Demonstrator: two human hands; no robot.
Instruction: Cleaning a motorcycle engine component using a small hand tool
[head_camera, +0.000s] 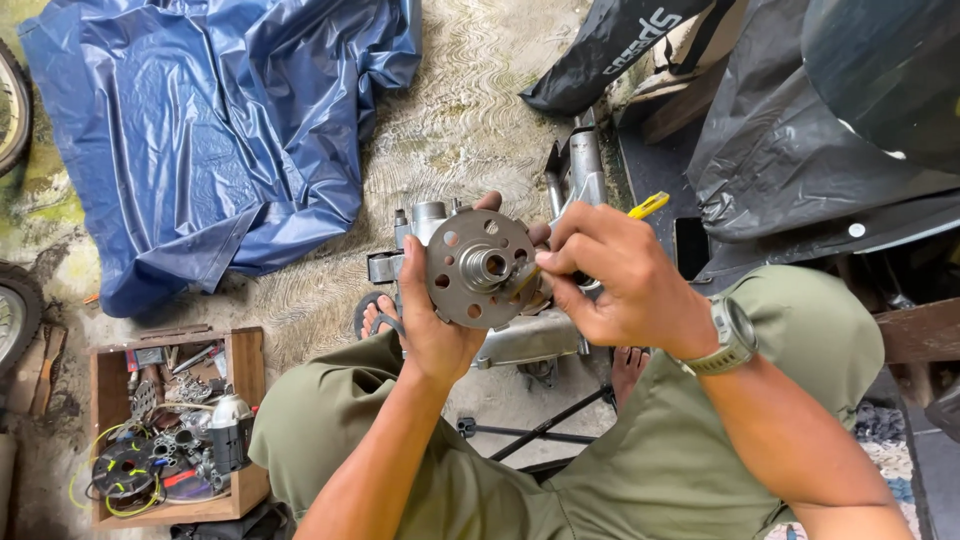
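Item: perforated metal disc (483, 267), gripped in left hand (432, 322) fingers, above the wooden toolbox (245, 372)'s right. Right hand (615, 283) fingers pinch yellow-handled tool (648, 206) at the hub. Advice: keep disc steady, tip centred.

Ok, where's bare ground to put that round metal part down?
Bare patterned ground lies between the blue tarp and the black bags, above the metal part held by the left hand. A smaller strip runs between the tarp and the wooden box. The box is crammed; around the right hand, engine parts crowd it.
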